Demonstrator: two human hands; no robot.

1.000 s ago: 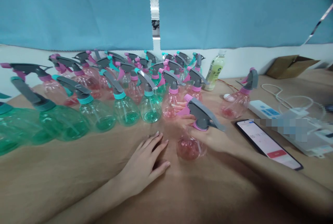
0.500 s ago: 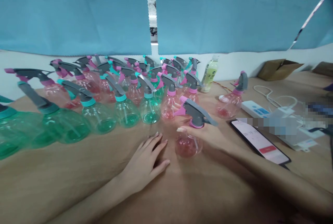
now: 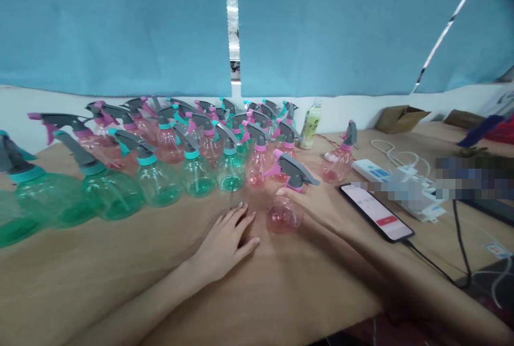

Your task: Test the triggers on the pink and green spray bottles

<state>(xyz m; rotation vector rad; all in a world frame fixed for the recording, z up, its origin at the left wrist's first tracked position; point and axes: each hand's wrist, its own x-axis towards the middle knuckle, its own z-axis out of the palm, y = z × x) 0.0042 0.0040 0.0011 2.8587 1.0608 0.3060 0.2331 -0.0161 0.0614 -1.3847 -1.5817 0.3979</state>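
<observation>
a: where is the pink spray bottle (image 3: 283, 220), and how are the hands?
b: it seems to stand upright on the table (image 3: 241, 298), before the front row. the right hand (image 3: 311, 204) is closed around its neck, under the grey spray head (image 3: 295, 170); the thumb is in front, the other fingers are mostly hidden. the left hand (image 3: 227, 239) is away from the right one and holds nothing; it rests palm down, fingers slightly spread, near the bottle but not touching it.
a: what could go wrong from here?
b: i think a push forward could knock the front pink bottle (image 3: 257, 166), which is near, and disturb the crowded ones behind.
a: anything else?
b: the grip is high and the body is round, so a side bump could perhaps tilt it. also, a wide swing of the right forearm could catch the phone (image 3: 377, 212) beside it.
</observation>
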